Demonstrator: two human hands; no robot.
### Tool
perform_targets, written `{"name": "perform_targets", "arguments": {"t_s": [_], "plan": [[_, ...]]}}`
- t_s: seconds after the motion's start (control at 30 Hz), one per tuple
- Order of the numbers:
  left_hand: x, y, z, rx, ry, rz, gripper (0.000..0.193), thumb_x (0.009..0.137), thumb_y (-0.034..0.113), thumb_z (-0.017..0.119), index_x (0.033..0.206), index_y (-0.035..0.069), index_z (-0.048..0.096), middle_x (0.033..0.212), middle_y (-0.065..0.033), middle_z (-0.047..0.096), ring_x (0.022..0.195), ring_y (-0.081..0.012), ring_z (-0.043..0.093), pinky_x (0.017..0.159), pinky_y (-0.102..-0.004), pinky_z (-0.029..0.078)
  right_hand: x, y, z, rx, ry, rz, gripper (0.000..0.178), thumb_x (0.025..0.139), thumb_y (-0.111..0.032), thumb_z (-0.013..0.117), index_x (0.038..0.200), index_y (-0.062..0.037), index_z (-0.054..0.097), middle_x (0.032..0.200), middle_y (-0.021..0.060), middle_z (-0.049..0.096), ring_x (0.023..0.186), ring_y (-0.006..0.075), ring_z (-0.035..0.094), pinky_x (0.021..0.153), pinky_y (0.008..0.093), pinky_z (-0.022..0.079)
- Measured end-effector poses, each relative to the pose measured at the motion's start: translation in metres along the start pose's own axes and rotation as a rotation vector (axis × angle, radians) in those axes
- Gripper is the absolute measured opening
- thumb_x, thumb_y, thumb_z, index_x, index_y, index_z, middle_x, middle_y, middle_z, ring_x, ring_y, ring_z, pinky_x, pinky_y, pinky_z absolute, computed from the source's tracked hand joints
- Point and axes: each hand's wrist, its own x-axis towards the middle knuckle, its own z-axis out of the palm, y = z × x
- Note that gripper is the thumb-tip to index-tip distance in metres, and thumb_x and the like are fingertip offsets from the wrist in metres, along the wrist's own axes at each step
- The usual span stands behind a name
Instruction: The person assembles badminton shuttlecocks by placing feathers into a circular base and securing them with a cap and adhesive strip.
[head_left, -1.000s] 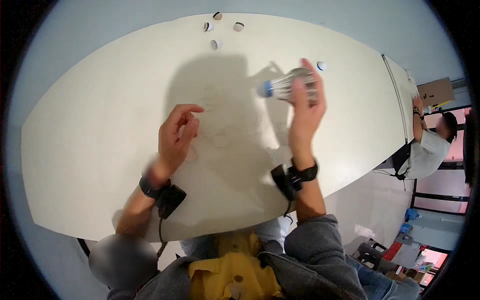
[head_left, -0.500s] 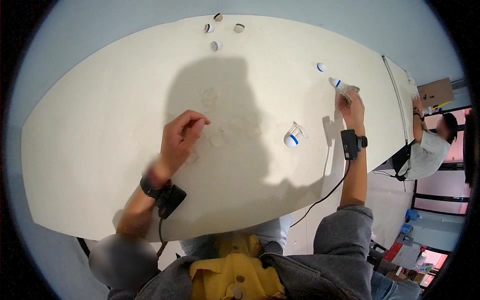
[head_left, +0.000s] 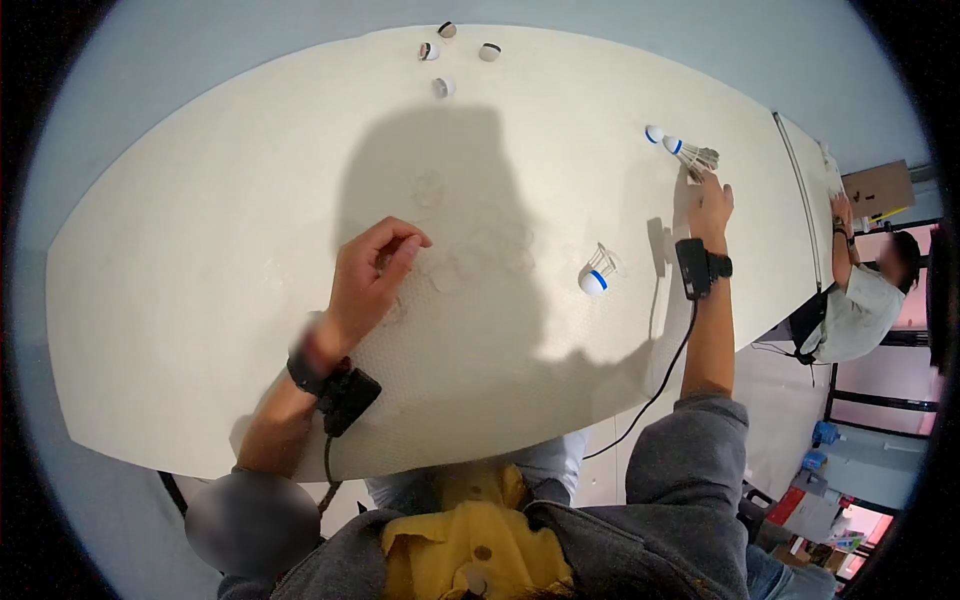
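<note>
From here I can't tell whether the right hand, upper right, touches the shuttlecock; the lower edge cuts off the yellow shirt, and the co-worker's head blurs far right.

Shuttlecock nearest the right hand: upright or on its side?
On its side: the shuttlecock shows its blue-banded cork and skirt in profile, lying along the table.

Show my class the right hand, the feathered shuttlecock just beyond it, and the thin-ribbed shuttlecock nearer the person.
Right hand (head_left: pixel 711 211): head view, on its back.
Feathered shuttlecock (head_left: pixel 692 153): head view, on its skirt.
Thin-ribbed shuttlecock (head_left: pixel 599 280): head view, on its blue band.
</note>
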Motion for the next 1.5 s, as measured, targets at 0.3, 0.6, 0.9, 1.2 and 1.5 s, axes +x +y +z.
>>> {"name": "perform_targets", "arguments": {"t_s": [0.3, 0.6, 0.9, 1.2, 1.5], "plan": [[-0.007, -0.003, -0.004, -0.011, 0.039, -0.019, 0.018, 0.094, 0.020, 0.053, 0.090, 0.005, 0.062, 0.073, 0.0037, 0.050, 0.063, -0.0051, 0.040, 0.058, -0.0202, 0.034, -0.196, -0.118, 0.010, -0.515, -0.358, -0.164, 0.072, 0.082, -0.035, 0.069, 0.140, -0.0097, 0.036, 0.143, 0.0185, 0.035, 0.132, 0.0312, 0.035, 0.107, 0.0451, 0.032], [-0.003, -0.001, 0.000, -0.014, 0.032, -0.004, 0.019, 0.094, 0.020, 0.053, 0.090, 0.004, 0.062, 0.067, 0.0047, 0.047, 0.061, -0.0049, 0.039, 0.056, -0.0209, 0.033, -0.242, -0.108, 0.044, -0.584, -0.532, -0.568, 0.062, 0.069, -0.014, 0.079, 0.124, -0.0097, 0.052, 0.123, 0.0134, 0.051, 0.106, 0.0276, 0.053, 0.091, 0.0372, 0.044], [-0.007, 0.002, -0.004, -0.032, -0.024, 0.048, 0.019, 0.095, 0.020, 0.051, 0.099, 0.003, 0.060, 0.080, 0.0014, 0.052, 0.068, -0.0057, 0.044, 0.061, -0.0209, 0.038, -0.257, -0.139, 0.096, -0.207, -0.551, -0.210, 0.044, 0.070, -0.019, 0.081, 0.099, -0.0068, 0.050, 0.079, 0.0073, 0.057, 0.062, 0.0168, 0.054, 0.057, 0.0293, 0.049], [-0.007, 0.001, -0.005, -0.214, -0.178, 0.038, 0.032, 0.095, 0.028, 0.053, 0.115, 0.003, 0.053, 0.100, -0.0041, 0.053, 0.091, -0.0112, 0.052, 0.081, -0.0250, 0.043, -0.286, -0.134, 0.177, 0.011, -0.923, -0.389, 0.035, 0.083, -0.024, 0.069, 0.104, -0.0057, 0.048, 0.085, 0.0140, 0.061, 0.071, 0.0250, 0.062, 0.065, 0.0347, 0.050], [-0.006, -0.003, -0.003, -0.115, -0.135, 0.109, 0.031, 0.096, 0.030, 0.049, 0.113, 0.004, 0.049, 0.098, -0.0038, 0.051, 0.087, -0.0108, 0.049, 0.078, -0.0244, 0.042, -0.285, -0.135, 0.174, 0.036, -0.918, -0.500, 0.020, 0.082, -0.015, 0.065, 0.100, -0.0086, 0.059, 0.089, 0.0107, 0.062, 0.078, 0.0223, 0.062, 0.068, 0.0330, 0.050]]}}
